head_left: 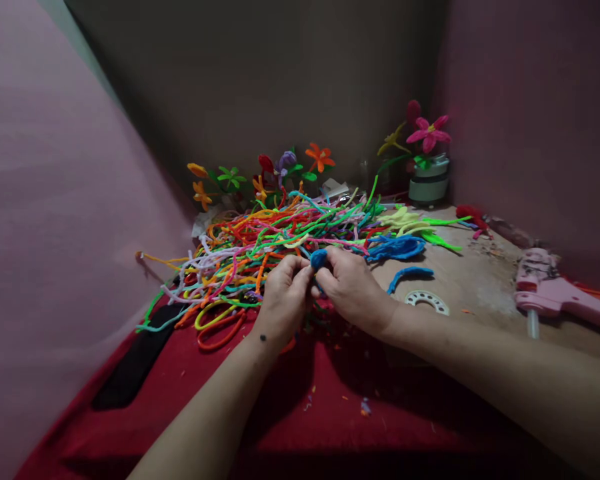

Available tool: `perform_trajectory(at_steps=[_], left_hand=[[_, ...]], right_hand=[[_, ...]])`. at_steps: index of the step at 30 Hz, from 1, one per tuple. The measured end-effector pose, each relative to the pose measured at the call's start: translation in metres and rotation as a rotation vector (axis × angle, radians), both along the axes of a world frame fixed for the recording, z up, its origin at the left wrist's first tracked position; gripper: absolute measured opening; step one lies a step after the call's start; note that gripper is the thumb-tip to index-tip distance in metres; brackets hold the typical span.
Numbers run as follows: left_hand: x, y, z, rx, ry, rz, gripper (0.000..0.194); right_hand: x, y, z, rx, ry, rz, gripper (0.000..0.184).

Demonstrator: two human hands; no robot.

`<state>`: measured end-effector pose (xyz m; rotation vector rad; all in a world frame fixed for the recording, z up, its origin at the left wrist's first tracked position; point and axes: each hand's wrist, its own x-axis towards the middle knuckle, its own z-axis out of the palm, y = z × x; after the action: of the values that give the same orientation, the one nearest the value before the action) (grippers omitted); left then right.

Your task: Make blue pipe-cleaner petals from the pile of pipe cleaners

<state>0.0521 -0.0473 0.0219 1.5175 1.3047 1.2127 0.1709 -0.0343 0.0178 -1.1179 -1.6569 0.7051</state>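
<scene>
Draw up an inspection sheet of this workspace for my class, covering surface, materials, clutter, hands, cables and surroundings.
Surface: red cloth in front, tan area at right.
Materials: small blue fuzzy piece in hand; tangled pile of coloured stems behind; blue bundle at its right.
Clutter: scraps on the cloth; black strip at left; pale slotted arc and pink tool at right.
Hands: left hand and right hand together pinch the blue piece.
Cables: nothing seen that is clearly one.
Surroundings: fuzzy flowers behind, one pink flower above a pot.
</scene>
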Motion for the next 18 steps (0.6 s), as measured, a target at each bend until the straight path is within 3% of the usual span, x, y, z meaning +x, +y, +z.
perform_trajectory(at_steps=[2, 6, 9, 12, 15, 18], left_hand=[[-0.001, 0.001, 0.001, -0.046, -0.120, -0.037, 0.012], [-0.005, 0.004, 0.000, -0.075, -0.272, -0.074, 0.018], [-0.007, 0.005, 0.000, -0.095, -0.315, -0.105, 0.019], [-0.007, 0.004, 0.002, -0.113, -0.257, -0.089, 0.019], [-0.006, 0.001, 0.009, -0.017, -0.160, -0.009, 0.020], [-0.007, -0.001, 0.016, 0.037, -0.136, 0.011, 0.017]], right_hand=[[-0.001, -0.001, 0.000, -0.051, 0.091, 0.052, 0.008], [-0.006, 0.000, -0.001, -0.259, 0.439, 0.290, 0.005], [-0.009, 0.000, -0.003, -0.278, 0.535, 0.349, 0.005], [-0.007, 0.003, -0.005, -0.179, 0.434, 0.294, 0.007], [-0.002, 0.004, -0.006, -0.020, 0.212, 0.147, 0.014], [0.000, 0.002, -0.005, 0.030, 0.096, 0.134, 0.015]])
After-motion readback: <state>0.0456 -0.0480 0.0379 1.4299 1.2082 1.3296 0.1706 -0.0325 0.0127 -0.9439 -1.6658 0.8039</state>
